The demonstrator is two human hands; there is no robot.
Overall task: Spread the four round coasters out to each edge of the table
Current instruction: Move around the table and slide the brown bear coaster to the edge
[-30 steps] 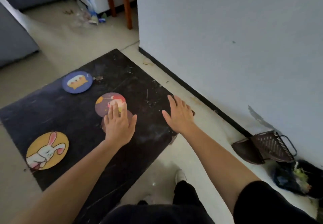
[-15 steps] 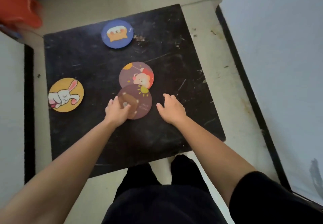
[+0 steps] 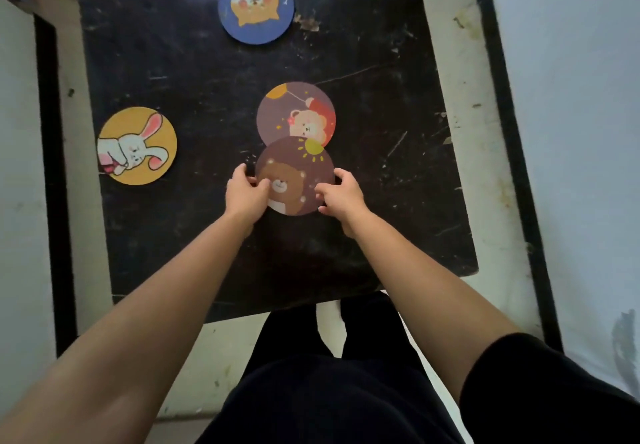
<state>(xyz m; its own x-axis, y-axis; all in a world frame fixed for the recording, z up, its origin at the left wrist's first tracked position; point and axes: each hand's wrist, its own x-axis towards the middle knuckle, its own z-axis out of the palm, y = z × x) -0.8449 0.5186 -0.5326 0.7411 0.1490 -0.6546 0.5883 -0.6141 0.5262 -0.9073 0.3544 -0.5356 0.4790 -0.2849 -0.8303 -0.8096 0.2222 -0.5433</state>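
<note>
A black square table [image 3: 173, 221] carries four round coasters. The blue one [image 3: 256, 7] lies at the far edge, the yellow rabbit one [image 3: 138, 146] at the left edge. In the middle a purple coaster with a pink bear [image 3: 296, 114] is partly overlapped by a brown bear coaster [image 3: 294, 175]. My left hand [image 3: 244, 194] pinches the brown bear coaster's left rim, thumb on top. On its right rim my right hand [image 3: 341, 194] curls its fingers around the edge.
Pale floor [image 3: 485, 104] surrounds the low table. A white wall with a black skirting strip [image 3: 509, 124] runs along the right, another black strip [image 3: 52, 166] along the left. My dark-clothed legs [image 3: 329, 391] stand at the table's near edge.
The camera has tilted to look straight down at the table. Both hands have closed in on the brown bear coaster, gripping its left and right rims.
</note>
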